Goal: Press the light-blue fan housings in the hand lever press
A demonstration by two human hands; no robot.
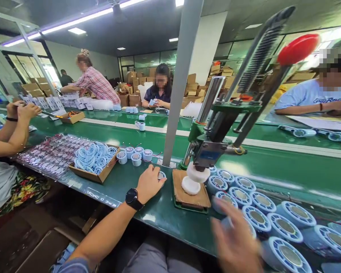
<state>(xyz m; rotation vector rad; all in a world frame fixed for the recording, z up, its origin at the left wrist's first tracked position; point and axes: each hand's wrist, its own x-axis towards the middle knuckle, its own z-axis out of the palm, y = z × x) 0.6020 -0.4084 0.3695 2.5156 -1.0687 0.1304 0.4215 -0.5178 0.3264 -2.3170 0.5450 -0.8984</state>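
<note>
Pale-blue unit sat in my L hand's curled fingers, just L of press; R hand blurred, grip unclear. Bigger batch R of press, smaller lot L; couldn't tell which were done.

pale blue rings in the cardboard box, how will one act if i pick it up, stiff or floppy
One of the pale blue rings would probably flex rather than stay rigid, since they look thin. It may snag or drag others along, as they overlap in a loose heap. It's likely light, given how slender each looks.
</note>
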